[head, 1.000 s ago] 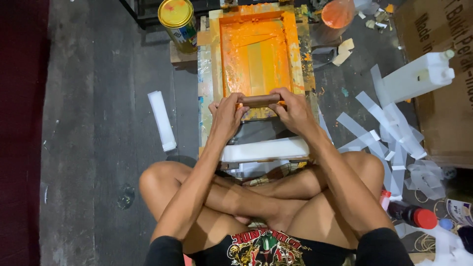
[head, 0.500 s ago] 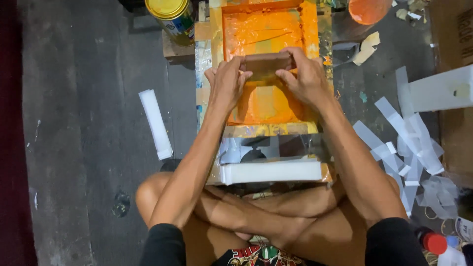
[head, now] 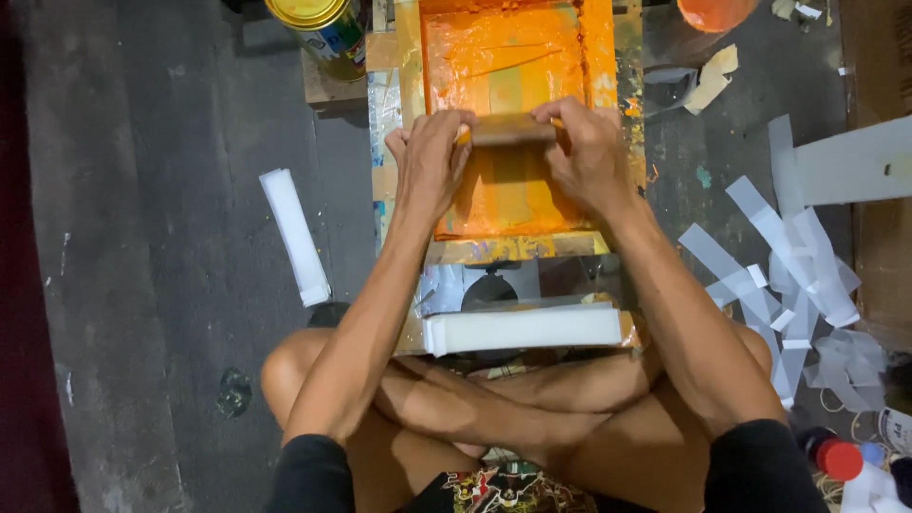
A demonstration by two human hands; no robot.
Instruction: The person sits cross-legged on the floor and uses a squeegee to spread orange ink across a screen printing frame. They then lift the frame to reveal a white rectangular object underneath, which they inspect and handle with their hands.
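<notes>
Wooden squeegee [head: 511, 129] further up orange screen [head: 503, 57] vs. before, prob.

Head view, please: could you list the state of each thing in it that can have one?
Left hand: shut on the squeegee's left end.
Right hand: shut on its right end.
Squeegee: held level across the screen.
Printing screen: lying flat, coated in orange ink.
Paint can: upright, open, yellow inside.
White strip stack: lying flat by the knees.
White strips: scattered loose on the floor.

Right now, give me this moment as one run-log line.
left hand: gripping squeegee | right hand: gripping squeegee | squeegee: on orange-inked printing screen | white strip stack: near edge
</notes>
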